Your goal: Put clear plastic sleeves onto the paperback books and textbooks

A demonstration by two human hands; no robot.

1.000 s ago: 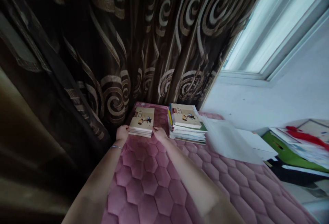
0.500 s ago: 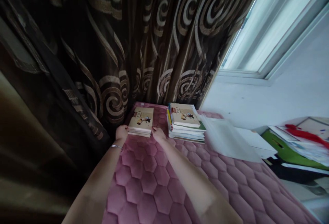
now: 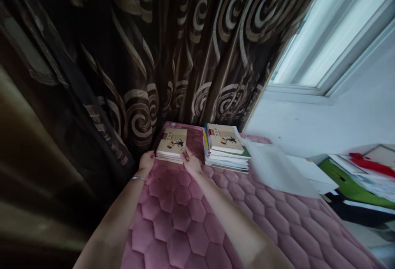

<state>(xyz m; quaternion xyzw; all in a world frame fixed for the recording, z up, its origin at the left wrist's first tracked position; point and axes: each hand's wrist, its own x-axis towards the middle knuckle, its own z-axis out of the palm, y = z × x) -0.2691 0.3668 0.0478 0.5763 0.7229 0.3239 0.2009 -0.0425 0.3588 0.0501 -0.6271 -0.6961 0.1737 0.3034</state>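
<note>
A low stack of beige books (image 3: 171, 143) lies on a pink quilted cover, its top cover printed with small dark and yellow figures. My left hand (image 3: 147, 161), with a silver bangle at the wrist, is closed with its fingertips at the stack's front left corner. At the front right corner my right hand (image 3: 191, 163) grips the edge, thumb and fingers bent around it. Together the two hands hold the stack from both sides. To the right stands a taller pile of books and papers (image 3: 226, 160), topped by a similar beige book (image 3: 225, 138).
A dark curtain (image 3: 197, 55) with swirl patterns hangs behind and left of the quilted cover (image 3: 179, 219). Whitish translucent sheets (image 3: 277, 170) lie right of the taller pile. Farther right are a green folder (image 3: 348, 178), papers and a red item (image 3: 370, 164), below a window (image 3: 333, 34).
My right hand has shifted slightly, its fingers now higher on the stack's right edge. The whole view has moved a little; the books look in the same place on the cover.
</note>
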